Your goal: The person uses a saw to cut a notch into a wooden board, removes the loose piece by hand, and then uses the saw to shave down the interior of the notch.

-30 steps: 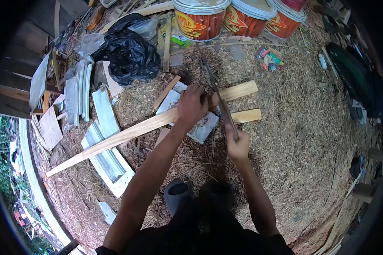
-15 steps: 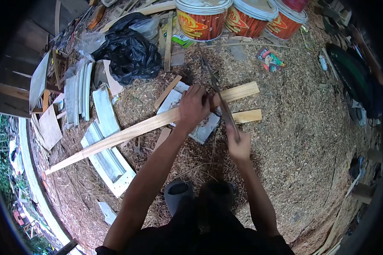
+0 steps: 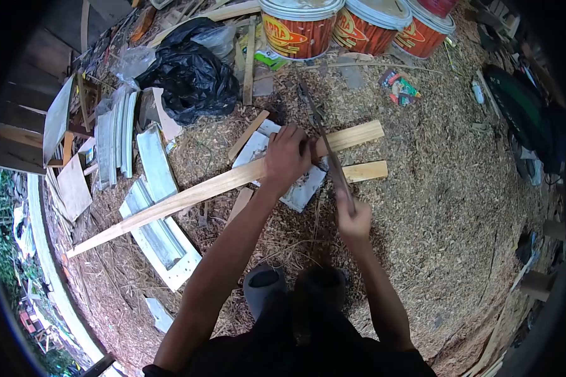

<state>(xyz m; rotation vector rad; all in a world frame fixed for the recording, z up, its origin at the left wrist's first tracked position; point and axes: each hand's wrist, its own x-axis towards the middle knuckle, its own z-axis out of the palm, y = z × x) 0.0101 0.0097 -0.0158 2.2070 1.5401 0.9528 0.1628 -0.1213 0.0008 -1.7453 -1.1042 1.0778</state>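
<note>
A long pale wooden plank (image 3: pixel 195 193) lies slantwise across the view, resting over a white block (image 3: pixel 304 190). My left hand (image 3: pixel 287 154) presses down on the plank with its fingers curled over it. Just right of those fingers, the thin blade of a handsaw (image 3: pixel 335 164) crosses the plank. My right hand (image 3: pixel 355 221), slightly blurred, is closed around the near end of the saw, its handle mostly hidden. A shorter wood piece (image 3: pixel 368 171) sticks out below the plank, to the right of the blade.
Red paint buckets (image 3: pixel 299 36) with pale lids line the far side. Near them lie a crumpled black plastic bag (image 3: pixel 198 78) and a colourful wrapper (image 3: pixel 400 88). White moulded strips (image 3: pixel 163 242) lie at left under the plank. Wood shavings (image 3: pixel 440 207) cover the ground around my feet.
My right hand and the saw have shifted slightly toward me. My left hand stays at the same spot on the plank.
</note>
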